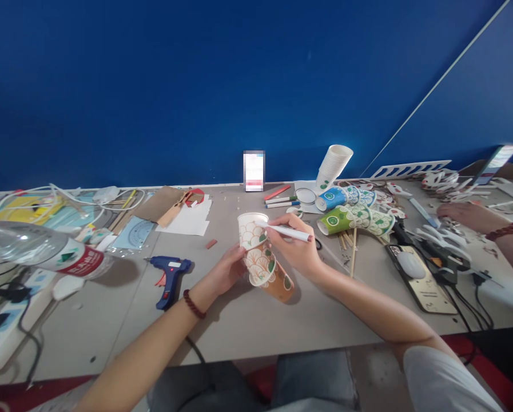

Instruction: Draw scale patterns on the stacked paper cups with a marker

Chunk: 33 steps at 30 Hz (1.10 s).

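Note:
A curved chain of patterned paper cups (256, 254) is held above the table, with its white-rimmed open mouth toward the wall and an orange-brown cup (283, 284) at the near end. My left hand (225, 272) grips the chain from its left side, fingers partly hidden behind it. My right hand (301, 252) is closed around a white marker (294, 233). The marker's tip end meets the upper cup near its rim; whether it touches the surface I cannot tell. A blue glue gun (170, 274) lies left of my left hand.
Green cups (346, 220), blue cups (331, 198) and a white cup stack (334, 165) stand at right. Several markers (282, 202) lie behind. A phone (254, 171) leans on the wall. A water bottle (67, 254) lies left. Another person's hand (460, 214) is at far right.

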Tool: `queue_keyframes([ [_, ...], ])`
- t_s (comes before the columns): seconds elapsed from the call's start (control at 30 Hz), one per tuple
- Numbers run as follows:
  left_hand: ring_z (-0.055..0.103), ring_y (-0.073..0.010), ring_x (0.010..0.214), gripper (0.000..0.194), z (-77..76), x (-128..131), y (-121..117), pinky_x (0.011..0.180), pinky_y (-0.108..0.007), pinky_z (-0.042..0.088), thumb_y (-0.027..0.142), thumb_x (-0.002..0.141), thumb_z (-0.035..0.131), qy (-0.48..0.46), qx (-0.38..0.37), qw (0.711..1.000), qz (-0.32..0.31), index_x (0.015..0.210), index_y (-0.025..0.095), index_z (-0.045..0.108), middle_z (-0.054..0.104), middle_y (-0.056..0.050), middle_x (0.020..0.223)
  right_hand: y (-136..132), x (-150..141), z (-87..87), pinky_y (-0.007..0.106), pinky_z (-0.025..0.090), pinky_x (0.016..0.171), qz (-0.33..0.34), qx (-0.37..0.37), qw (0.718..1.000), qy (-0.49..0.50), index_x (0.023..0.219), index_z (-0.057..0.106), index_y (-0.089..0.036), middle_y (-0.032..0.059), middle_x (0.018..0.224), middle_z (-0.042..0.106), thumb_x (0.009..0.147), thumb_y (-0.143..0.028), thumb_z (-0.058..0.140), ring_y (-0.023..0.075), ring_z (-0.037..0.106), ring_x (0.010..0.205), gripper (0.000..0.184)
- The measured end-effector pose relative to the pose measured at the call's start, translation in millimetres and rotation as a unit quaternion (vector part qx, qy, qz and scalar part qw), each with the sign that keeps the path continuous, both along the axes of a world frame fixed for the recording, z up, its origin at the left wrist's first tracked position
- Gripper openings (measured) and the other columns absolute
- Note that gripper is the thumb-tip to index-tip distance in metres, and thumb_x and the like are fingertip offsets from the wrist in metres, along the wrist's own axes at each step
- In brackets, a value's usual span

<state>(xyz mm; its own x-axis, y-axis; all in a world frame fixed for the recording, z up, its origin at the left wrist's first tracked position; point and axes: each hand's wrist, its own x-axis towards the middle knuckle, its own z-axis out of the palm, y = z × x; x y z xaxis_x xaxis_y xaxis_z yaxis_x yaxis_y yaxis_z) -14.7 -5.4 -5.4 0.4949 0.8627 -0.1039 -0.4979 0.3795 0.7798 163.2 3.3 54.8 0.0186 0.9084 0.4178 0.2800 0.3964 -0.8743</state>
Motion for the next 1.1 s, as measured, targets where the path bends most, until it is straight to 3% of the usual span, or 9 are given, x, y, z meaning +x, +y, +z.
queue_keyframes([
  [0.4, 0.06, -0.0271, 0.102, 0.043, 2.8, 1.0, 0.6, 0.087, -0.037, 0.043, 0.044, 0.078, 0.064, 0.024, 0.012, 1.0, -0.002, 0.111, 0.017, 0.066, 0.067, -0.012, 0.113, 3.5, 0.5, -2.0, 0.026, 0.053, 0.052, 0.011, 0.0, 0.999, 0.034, 0.079, 0.06, -0.021, 0.0005, 0.072, 0.067, 0.078, -0.029, 0.065, 0.0146, 0.065, 0.06, 0.01],
  [0.73, 0.057, -0.0313, 0.109, 0.048, 5.4, 0.6, 0.4, 0.093, -0.042, 0.041, 0.046, 0.079, 0.063, 0.022, 0.015, 1.0, -0.016, 0.116, 0.015, 0.063, 0.063, -0.015, 0.12, 6.0, 1.6, -5.4, 0.026, 0.055, 0.05, 0.017, -0.001, 0.998, 0.062, 0.08, 0.057, -0.022, -0.0007, 0.072, 0.065, 0.079, -0.027, 0.064, 0.0138, 0.066, 0.057, 0.009],
  [1.1, 0.057, -0.0331, 0.109, 0.051, 5.4, 0.2, 0.7, 0.091, -0.043, 0.042, 0.047, 0.078, 0.062, 0.02, 0.019, 0.999, -0.017, 0.117, 0.014, 0.062, 0.062, -0.017, 0.12, 7.9, 4.0, -10.4, 0.028, 0.055, 0.053, 0.002, 0.011, 0.999, 0.043, 0.078, 0.057, -0.021, 0.0001, 0.073, 0.062, 0.079, -0.025, 0.063, 0.0142, 0.062, 0.065, 0.007],
])
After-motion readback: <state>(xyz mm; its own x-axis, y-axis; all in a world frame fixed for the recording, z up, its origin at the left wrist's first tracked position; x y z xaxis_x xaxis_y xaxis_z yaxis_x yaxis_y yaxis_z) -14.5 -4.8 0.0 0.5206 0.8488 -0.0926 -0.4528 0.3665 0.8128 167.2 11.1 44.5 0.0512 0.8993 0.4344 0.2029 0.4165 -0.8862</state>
